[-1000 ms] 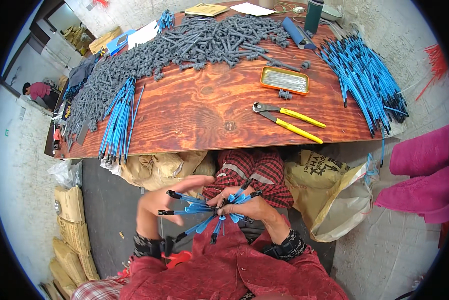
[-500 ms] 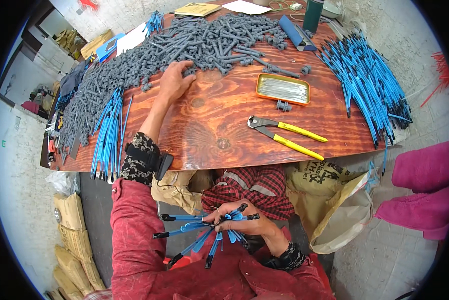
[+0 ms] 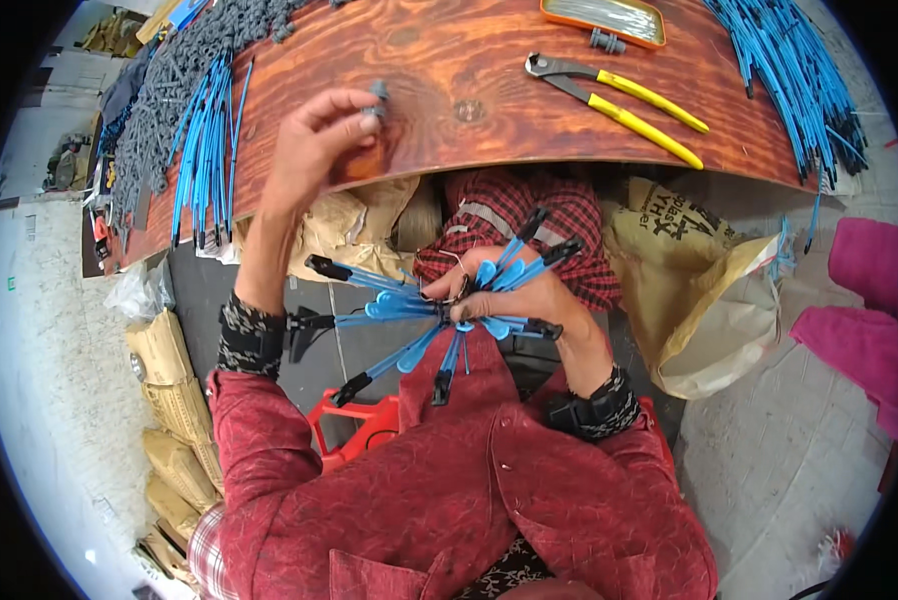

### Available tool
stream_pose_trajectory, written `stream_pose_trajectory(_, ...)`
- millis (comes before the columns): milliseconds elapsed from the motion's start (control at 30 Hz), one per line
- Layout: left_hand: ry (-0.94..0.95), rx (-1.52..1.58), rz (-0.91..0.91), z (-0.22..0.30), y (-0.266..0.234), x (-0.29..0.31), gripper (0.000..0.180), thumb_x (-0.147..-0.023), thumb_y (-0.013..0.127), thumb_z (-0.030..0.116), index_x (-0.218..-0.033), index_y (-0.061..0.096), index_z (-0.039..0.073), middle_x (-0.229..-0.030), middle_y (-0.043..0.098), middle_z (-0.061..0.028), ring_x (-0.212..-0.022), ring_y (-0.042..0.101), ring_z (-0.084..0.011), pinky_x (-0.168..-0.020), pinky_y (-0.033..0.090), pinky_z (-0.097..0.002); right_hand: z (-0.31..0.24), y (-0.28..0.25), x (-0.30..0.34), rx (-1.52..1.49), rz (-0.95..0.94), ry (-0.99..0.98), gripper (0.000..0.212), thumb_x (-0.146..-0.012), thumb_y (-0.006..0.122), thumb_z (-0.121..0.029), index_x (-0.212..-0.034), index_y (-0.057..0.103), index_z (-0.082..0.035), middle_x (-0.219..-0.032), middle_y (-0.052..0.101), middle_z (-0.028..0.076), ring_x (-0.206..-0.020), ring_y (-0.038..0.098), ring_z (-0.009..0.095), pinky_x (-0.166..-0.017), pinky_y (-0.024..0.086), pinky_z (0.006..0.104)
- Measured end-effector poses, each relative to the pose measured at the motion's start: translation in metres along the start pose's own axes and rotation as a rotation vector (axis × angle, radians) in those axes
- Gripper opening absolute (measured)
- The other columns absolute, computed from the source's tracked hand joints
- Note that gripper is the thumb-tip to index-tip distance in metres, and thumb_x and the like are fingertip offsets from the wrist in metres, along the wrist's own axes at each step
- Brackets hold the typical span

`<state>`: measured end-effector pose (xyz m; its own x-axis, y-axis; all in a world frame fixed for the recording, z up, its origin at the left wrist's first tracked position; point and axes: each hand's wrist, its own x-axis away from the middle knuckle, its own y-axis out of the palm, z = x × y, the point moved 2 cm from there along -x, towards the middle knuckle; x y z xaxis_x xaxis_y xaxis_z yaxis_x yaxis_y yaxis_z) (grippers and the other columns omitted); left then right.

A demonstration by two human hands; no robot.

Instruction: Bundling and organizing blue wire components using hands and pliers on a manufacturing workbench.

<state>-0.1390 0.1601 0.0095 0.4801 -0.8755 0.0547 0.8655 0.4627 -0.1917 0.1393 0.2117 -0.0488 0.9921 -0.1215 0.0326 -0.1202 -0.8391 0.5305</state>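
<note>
My left hand [image 3: 314, 145] is raised over the near part of the table, closed on a small grey plastic fitting [image 3: 378, 98] pinched between thumb and fingers. Above my lap, my right hand [image 3: 509, 285] grips the middle of a star-shaped cluster of blue rods [image 3: 399, 305] with black tips, which fan out in all directions. A thin wire shows by the right fingers. The hub under those fingers is mostly hidden.
Grey fittings [image 3: 184, 85] are heaped at the table's left, beside a bundle of blue rods [image 3: 204, 150]. Yellow-handled nippers [image 3: 649, 105] lie at right, below an orange-rimmed tin [image 3: 659, 38] of thin metal pins. More blue rods [image 3: 799, 75] stand far right. An open sack [image 3: 684, 290] is under the edge.
My left hand has come back from the grey heap toward me, now carrying a fitting. The view has tilted down, and the right hand still holds the rod cluster.
</note>
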Motion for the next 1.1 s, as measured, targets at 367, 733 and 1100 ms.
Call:
stream_pose_trajectory(367,-0.029,0.404,-0.119,-0.009,0.018,0.045,0.010,-0.093,0.070,0.008,-0.097,0.062,0.004,-0.101,0.069,-0.0080,-0.091,0.070,-0.0179,-0.083,0.059,-0.0301,-0.002,0.015,-0.003,0.017,0.031,-0.022,0.017,-0.081,0.078,-0.004,-0.086,0.063,0.001,-0.094,0.073,0.010,-0.098,0.070,0.018,-0.081,0.054,0.0298)
stream_pose_trajectory(733,0.382,-0.261,-0.139,0.033,0.011,-0.106,0.017,-0.088,0.074,0.006,-0.101,0.063,0.004,-0.089,0.066,-0.0011,-0.083,0.062,-0.0081,-0.076,0.052,-0.0256,-0.004,-0.001,0.003,0.116,0.012,-0.050,0.016,-0.081,0.077,0.003,-0.092,0.067,0.004,-0.110,0.071,0.024,-0.110,0.068,0.028,-0.090,0.056,0.0386)
stream_pose_trajectory(1100,0.310,-0.717,-0.160,0.032,0.054,-0.229,0.027,-0.095,0.067,0.018,-0.122,0.070,0.018,-0.073,0.069,-0.0030,-0.073,0.066,-0.0157,-0.069,0.051,-0.0342,0.004,-0.030,0.000,-0.041,-0.025,-0.009,0.015,-0.084,0.075,0.002,-0.097,0.069,0.004,-0.112,0.073,0.017,-0.106,0.069,0.020,-0.092,0.053,0.0319)
